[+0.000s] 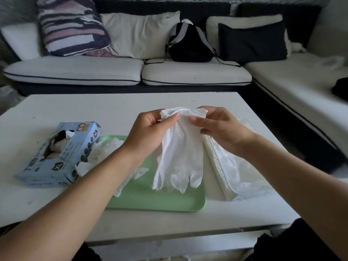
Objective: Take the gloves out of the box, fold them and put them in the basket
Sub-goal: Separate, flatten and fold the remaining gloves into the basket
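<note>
Left hand [148,132] and right hand [220,127] pinch a limp, thin white glove [180,153] — cuff up.

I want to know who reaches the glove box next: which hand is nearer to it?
Left. The left hand pinches the glove just right of the blue box, above the green tray; the right hand holds the cuff's other side, farther away.

White glove [181,147]; pale blue box [56,157]; green tray [150,200]; white basket [218,162]; striped cushion [71,25].
</note>
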{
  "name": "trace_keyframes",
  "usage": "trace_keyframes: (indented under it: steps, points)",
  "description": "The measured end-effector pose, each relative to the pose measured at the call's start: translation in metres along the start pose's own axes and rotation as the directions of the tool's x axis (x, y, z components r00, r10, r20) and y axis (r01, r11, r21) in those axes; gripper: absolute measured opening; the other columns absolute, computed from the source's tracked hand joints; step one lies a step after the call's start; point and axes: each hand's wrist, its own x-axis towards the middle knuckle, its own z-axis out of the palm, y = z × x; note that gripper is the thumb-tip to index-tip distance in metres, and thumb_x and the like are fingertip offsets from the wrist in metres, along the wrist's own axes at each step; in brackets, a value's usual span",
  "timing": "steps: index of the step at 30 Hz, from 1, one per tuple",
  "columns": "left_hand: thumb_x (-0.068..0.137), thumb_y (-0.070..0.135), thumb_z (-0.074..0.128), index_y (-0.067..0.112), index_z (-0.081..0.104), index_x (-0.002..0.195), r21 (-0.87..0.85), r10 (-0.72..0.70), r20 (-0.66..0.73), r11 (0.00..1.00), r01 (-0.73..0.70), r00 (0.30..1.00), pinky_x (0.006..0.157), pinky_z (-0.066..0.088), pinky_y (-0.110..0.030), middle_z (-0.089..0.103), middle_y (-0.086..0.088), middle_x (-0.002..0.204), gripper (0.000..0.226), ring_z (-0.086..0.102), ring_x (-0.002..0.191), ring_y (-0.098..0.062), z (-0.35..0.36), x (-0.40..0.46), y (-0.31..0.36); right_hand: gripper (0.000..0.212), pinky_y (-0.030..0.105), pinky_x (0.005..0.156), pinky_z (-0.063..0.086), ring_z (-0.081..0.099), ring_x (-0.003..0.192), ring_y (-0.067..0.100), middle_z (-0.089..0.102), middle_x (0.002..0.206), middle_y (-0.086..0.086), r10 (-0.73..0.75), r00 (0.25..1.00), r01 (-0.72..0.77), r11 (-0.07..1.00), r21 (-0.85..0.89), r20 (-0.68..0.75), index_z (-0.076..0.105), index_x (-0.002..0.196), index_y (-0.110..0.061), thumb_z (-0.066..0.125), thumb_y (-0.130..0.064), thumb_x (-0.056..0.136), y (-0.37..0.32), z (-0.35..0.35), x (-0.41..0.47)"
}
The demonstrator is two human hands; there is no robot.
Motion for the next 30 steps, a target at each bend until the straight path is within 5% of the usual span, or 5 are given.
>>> trace_keyframes:
  steps: [11,18,23,27,30]
  points:
    - [0.096,0.020,0.070,0.007,0.073,0.099,-0.160,-0.083,0.145,0.982,0.106,0.986,0.068,0.059,-0.032,0.076,-0.011,0.094,0.014,0.071,0.079,-0.018,0.067,0.016,0.055,0.046,0.068,0.094,0.044,0.062,0.095,0.044,0.060,0.112,0.042,-0.018,0.969,-0.001,0.997,-0.076,-0.247,0.063,0.107,0.017,0.068,-0.026,0.093,-0.065,-0.059,-0.035]
    - [0.093,0.020,0.074,0.000,0.068,0.102,-0.049,-0.141,0.218,0.987,0.155,0.966,0.058,0.056,-0.027,0.073,-0.007,0.087,0.023,0.070,0.068,-0.017,0.120,0.038,0.052,0.026,0.031,0.066,0.061,0.072,0.071,0.022,0.074,0.089,0.015,0.135,0.945,-0.143,0.990,-0.005,-0.297,0.072,0.095,0.002,0.062,-0.023,0.097,-0.053,-0.112,-0.056]
    - [0.093,0.017,0.074,0.013,0.063,0.083,0.057,-0.170,0.201,0.985,0.162,0.965,0.059,0.058,-0.026,0.066,-0.004,0.082,0.015,0.066,0.067,-0.016,0.136,0.068,0.039,0.036,0.056,0.097,0.052,0.068,0.091,0.032,0.072,0.103,0.023,0.124,0.923,-0.173,0.980,-0.103,-0.365,0.071,0.104,0.005,0.069,-0.029,0.093,-0.033,-0.134,-0.043]
    - [0.093,0.016,0.073,0.007,0.071,0.095,0.027,-0.069,0.223,0.998,0.064,0.972,0.090,0.060,-0.040,0.073,-0.017,0.102,0.010,0.073,0.089,-0.027,0.143,0.091,0.046,0.023,0.052,0.094,0.054,0.069,0.090,0.033,0.072,0.097,0.021,-0.064,0.907,0.003,0.989,-0.147,-0.417,0.073,0.093,-0.004,0.066,-0.025,0.096,-0.042,-0.148,-0.029]
    - [0.092,0.019,0.075,0.008,0.073,0.095,0.092,0.054,0.185,0.993,-0.072,0.981,0.089,0.059,-0.034,0.075,-0.016,0.097,0.012,0.073,0.090,-0.030,0.146,0.096,0.042,0.037,0.064,0.091,0.052,0.066,0.086,0.039,0.065,0.095,0.037,-0.170,0.900,0.073,0.966,-0.246,-0.401,0.070,0.080,0.000,0.073,-0.034,0.092,-0.039,-0.162,-0.023]
